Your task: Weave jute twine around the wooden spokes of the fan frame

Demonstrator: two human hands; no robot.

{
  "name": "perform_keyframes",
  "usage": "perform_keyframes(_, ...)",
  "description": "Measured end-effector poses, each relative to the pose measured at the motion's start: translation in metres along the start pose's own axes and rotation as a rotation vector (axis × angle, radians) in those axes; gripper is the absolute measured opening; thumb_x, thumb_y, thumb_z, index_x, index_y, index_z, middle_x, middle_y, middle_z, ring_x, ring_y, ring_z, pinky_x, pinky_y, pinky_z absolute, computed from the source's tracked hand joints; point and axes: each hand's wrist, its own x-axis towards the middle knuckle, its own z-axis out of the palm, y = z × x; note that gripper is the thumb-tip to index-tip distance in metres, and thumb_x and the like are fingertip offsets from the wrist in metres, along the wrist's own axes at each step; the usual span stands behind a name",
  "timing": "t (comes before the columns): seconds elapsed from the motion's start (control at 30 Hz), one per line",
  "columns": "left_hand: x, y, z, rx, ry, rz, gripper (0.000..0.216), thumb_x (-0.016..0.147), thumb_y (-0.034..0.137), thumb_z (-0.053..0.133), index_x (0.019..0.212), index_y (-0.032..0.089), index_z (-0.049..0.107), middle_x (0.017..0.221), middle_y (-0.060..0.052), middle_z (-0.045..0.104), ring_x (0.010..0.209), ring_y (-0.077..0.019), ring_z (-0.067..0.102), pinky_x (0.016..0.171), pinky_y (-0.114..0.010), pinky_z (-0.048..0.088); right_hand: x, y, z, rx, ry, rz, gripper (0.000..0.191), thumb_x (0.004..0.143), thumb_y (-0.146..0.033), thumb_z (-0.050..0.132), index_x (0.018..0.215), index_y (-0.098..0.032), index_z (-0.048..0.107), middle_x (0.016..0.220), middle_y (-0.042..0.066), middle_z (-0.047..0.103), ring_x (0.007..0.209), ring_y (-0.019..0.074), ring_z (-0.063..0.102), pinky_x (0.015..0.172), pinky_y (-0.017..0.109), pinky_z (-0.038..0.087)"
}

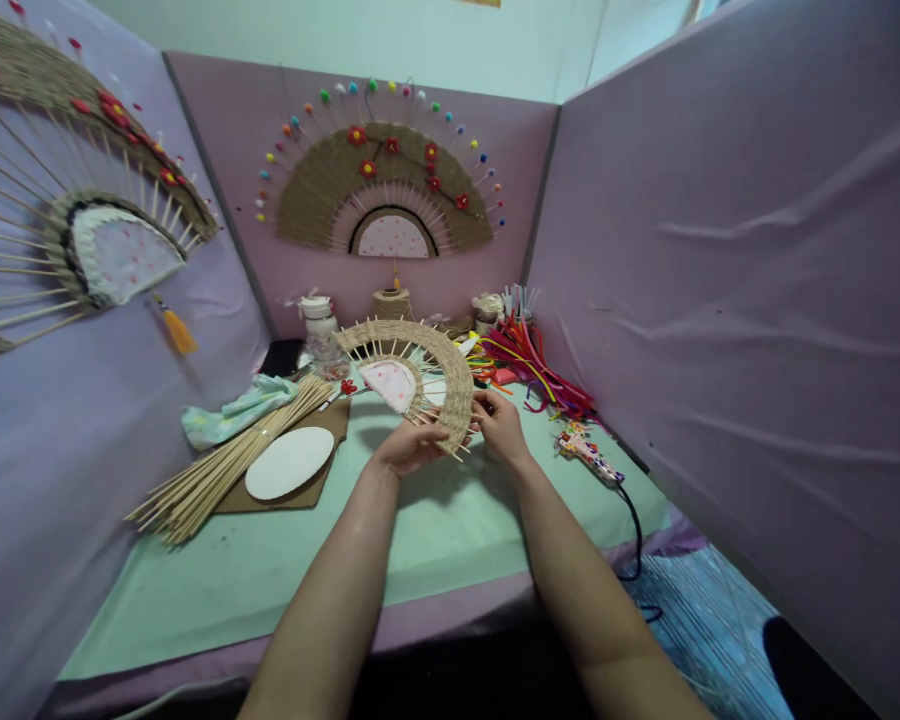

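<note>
A half-round fan (420,372) made of thin wooden sticks, with a band of woven jute twine and a pale dotted fabric centre, is held upright above the green table (450,520). My left hand (409,447) grips its lower edge from below, fingers curled on the sticks. My right hand (497,424) is closed at the fan's right end, pinching the twine band or stick ends there.
A bundle of wooden sticks (229,462) lies at the left, beside a white oval disc (289,463) on brown card. Pipe cleaners (532,370), a twine spool (392,303), a jar (320,330) and a glue gun (589,455) with its cord lie about. Finished fans hang on the purple walls.
</note>
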Motion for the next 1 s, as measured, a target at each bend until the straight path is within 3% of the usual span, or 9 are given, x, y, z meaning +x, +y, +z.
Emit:
perform_keyframes(0.13,0.002,-0.001,0.000,0.000,-0.021,0.025,0.053,0.068,0.008,0.065,0.120,0.011,0.058,0.107,-0.016,0.069,0.088,-0.0228,0.067,0.077,-0.030,0.050,0.000,-0.003,-0.001,-0.002,0.022,0.025,0.018,0.076,-0.032,0.055,0.074,-0.016,0.063,0.072,0.003,0.064,0.065,0.0154,0.054,0.062,0.026,0.042)
perform_keyframes(0.37,0.001,0.001,-0.001,-0.024,-0.040,0.069,0.060,0.066,0.004,0.061,0.125,0.016,0.055,0.126,-0.014,0.059,0.104,-0.0252,0.062,0.080,-0.030,0.051,0.001,0.000,-0.006,-0.076,0.122,-0.028,0.021,0.078,-0.037,0.059,0.070,-0.017,0.061,0.066,0.001,0.061,0.062,0.0147,0.052,0.062,0.027,0.041)
perform_keyframes(0.57,0.003,-0.003,-0.002,-0.083,-0.003,0.032,0.056,0.062,-0.002,0.057,0.117,0.012,0.059,0.116,-0.015,0.065,0.104,-0.0257,0.063,0.090,-0.035,0.047,0.003,-0.002,-0.010,-0.195,0.225,-0.226,0.016,0.084,-0.031,0.054,0.077,-0.019,0.061,0.075,0.003,0.059,0.072,0.0165,0.054,0.068,0.029,0.042)
perform_keyframes(0.8,0.002,-0.002,-0.003,-0.110,0.028,-0.004,0.056,0.060,-0.002,0.053,0.114,0.011,0.059,0.114,-0.015,0.066,0.095,-0.0234,0.066,0.084,-0.033,0.050,0.003,-0.005,-0.015,-0.246,0.255,-0.333,0.016,0.085,-0.033,0.057,0.075,-0.019,0.059,0.074,0.003,0.058,0.070,0.0164,0.053,0.067,0.030,0.042)
perform_keyframes(1.0,-0.001,0.002,-0.011,0.004,0.032,-0.073,0.057,0.056,-0.002,0.054,0.112,0.012,0.060,0.115,-0.015,0.066,0.092,-0.0243,0.066,0.077,-0.032,0.052,0.006,-0.001,-0.023,-0.305,0.183,-0.378,0.017,0.086,-0.033,0.055,0.076,-0.020,0.059,0.074,0.003,0.057,0.072,0.0176,0.052,0.070,0.031,0.042)
